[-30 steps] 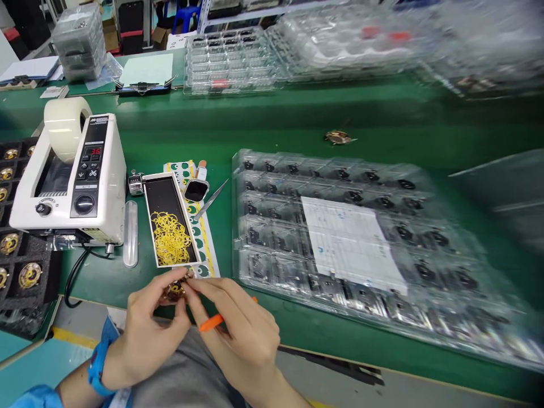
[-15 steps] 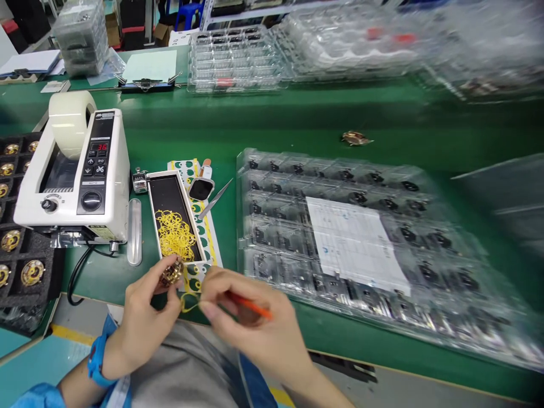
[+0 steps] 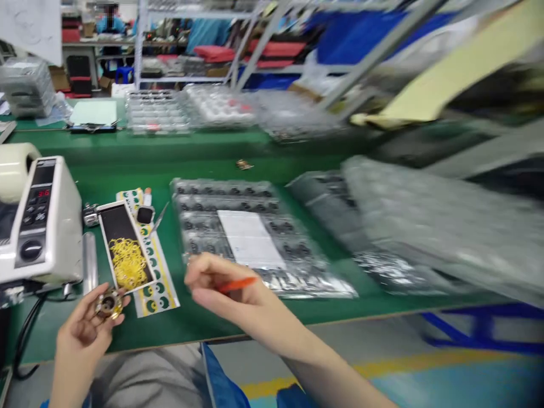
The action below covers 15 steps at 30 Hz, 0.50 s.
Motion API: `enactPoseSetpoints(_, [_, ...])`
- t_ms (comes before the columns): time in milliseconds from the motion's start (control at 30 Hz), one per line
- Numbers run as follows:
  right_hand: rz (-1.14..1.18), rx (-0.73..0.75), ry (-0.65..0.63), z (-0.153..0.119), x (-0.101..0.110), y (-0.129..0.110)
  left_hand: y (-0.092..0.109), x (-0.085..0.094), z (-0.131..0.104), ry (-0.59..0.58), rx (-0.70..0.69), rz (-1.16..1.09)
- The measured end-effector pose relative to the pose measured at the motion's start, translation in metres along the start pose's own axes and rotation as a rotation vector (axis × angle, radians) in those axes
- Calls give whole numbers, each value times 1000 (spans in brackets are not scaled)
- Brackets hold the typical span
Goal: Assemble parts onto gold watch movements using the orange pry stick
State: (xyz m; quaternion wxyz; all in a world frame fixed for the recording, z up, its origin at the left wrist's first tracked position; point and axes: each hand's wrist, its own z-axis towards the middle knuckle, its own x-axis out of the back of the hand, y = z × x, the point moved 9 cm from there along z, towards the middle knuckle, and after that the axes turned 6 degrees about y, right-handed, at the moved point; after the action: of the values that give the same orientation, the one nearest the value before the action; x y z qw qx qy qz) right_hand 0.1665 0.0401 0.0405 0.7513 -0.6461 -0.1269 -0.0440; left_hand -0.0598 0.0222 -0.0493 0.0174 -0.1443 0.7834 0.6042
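Head view, only one camera, frame is motion-blurred toward the right.

Left hand (image 3: 80, 334): near-left, at the table (image 3: 204, 323) edge. Fingers curled around a small round brass part (image 3: 109, 305), held at the fingertips, face up. Grip closed on it, thumb side partly hidden.

Right hand (image 3: 221, 286): hovering above the near edge of the table, just near of the clear blister tray (image 3: 255, 272). Pinches an orange stick tool (image 3: 236, 284) between thumb and fingers, tip pointing right. Whether anything else sits in that pinch I cannot tell; too blurred.

Around them:
- narrow black tray (image 3: 114, 226) with a heap of yellow rings (image 3: 127, 263), just far of the left hand
- yellow-and-green sticker strip (image 3: 158, 283) beside it on the right, its near end close to the brass part
- tweezers (image 3: 158, 218) and a small dark pad (image 3: 145, 215) at the far end of the strip
- tape dispenser (image 3: 38, 226) far-left, red digits lit
- paper sheet (image 3: 249, 238) lying on the blister tray, whose pockets hold dark parts
- one loose brass piece (image 3: 243, 165) far out on the green surface

Progress, my read: the part is in hand, tool in hand, the two hands well apart. The blister tray looks mostly populated, so the batch seems well advanced. This brass part is not yet in any tray pocket. Whether a yellow ring is fitted on it: can't resolve.
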Motion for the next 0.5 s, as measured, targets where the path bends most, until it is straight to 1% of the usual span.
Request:
enactPoseSetpoints(33, [-90, 49, 115, -4, 28, -5, 2, 2, 2, 17, -1, -14])
enactPoseSetpoints(67, [-216, 93, 248, -9, 61, -7, 4, 3, 3, 28, -2, -25])
enactPoseSetpoints(133, [-520, 110, 474, -15, 130, 0, 4, 2, 6, 17, 17, -19])
enactPoseSetpoints(167, [-687, 67, 529, -14, 161, 10, 3, 1, 7, 5, 31, -7])
enactPoseSetpoints(200, [-841, -10, 520, -9, 188, 27, 2, 0, 7, -2, 45, 3])
enactPoseSetpoints(267, [-920, -104, 478, 5, 229, 62, 1, -5, 6, -2, 61, 11])
enactPoseSetpoints(300, [-954, -139, 454, 14, 243, 78, 1, -8, 5, 2, 60, 12])
enactPoseSetpoints(367, [-1010, -202, 402, 32, 259, 109, 0, -16, 2, 5, 54, 15])
enactPoseSetpoints(433, [-1074, -263, 348, 47, 263, 134, 0, -23, -1, 4, 55, 18])
enactPoseSetpoints(500, [-1132, -307, 299, 58, 262, 152, -1, -26, -3, 1, 62, 12])
